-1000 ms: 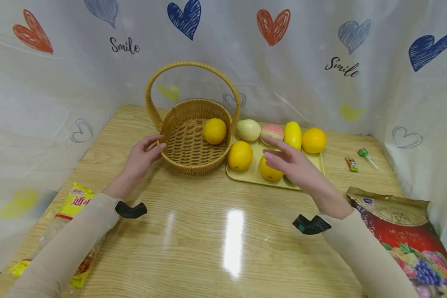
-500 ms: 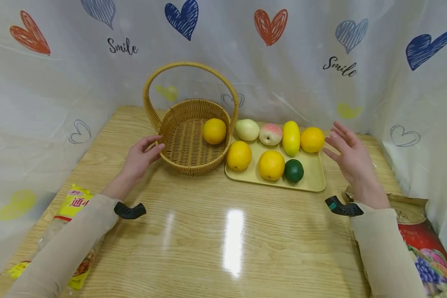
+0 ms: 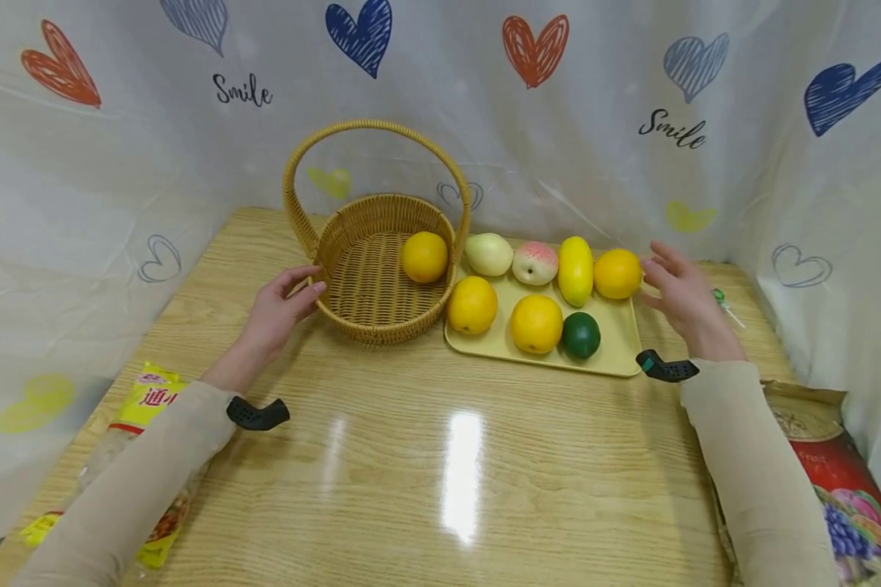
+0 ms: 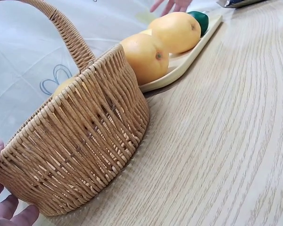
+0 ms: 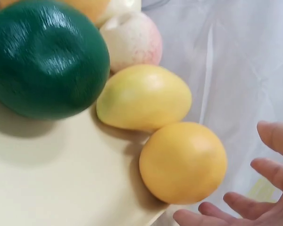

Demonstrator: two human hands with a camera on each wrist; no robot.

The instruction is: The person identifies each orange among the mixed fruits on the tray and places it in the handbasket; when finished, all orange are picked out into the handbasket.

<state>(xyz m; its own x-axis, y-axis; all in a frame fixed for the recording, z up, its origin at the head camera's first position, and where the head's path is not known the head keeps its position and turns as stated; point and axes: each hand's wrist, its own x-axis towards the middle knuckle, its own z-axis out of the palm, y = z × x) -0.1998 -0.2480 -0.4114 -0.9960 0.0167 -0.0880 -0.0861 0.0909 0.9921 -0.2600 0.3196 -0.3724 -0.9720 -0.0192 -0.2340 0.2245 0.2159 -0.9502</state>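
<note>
My left hand (image 3: 277, 310) touches the left side of the wicker basket (image 3: 385, 334), its fingers loosely bent. In the left wrist view, the fingers (image 4: 9, 212) lie against the outer wall near the rim. An orange (image 3: 424, 257) sits inside the basket. My right hand (image 3: 690, 306) has its fingers spread just right of another orange (image 3: 617, 274) at the tray's back right corner. The right wrist view shows a gap between the fingertips (image 5: 186, 217) and that orange. Beside it on the yellow tray (image 3: 617, 359) lies a yellow mango-shaped fruit (image 3: 576, 271).
The tray also bears a peach (image 3: 535, 262), a pale green fruit (image 3: 489, 255), two oranges (image 3: 472, 305) and a dark green fruit (image 3: 581, 335). A lollipop (image 3: 727, 308) and a red fruit-printed bag (image 3: 837, 473) lie right. A yellow snack bag (image 3: 150, 399) lies left.
My right hand has moved from above the tray's middle to the right, then slightly left toward the back right orange. The left hand has stayed at the basket.
</note>
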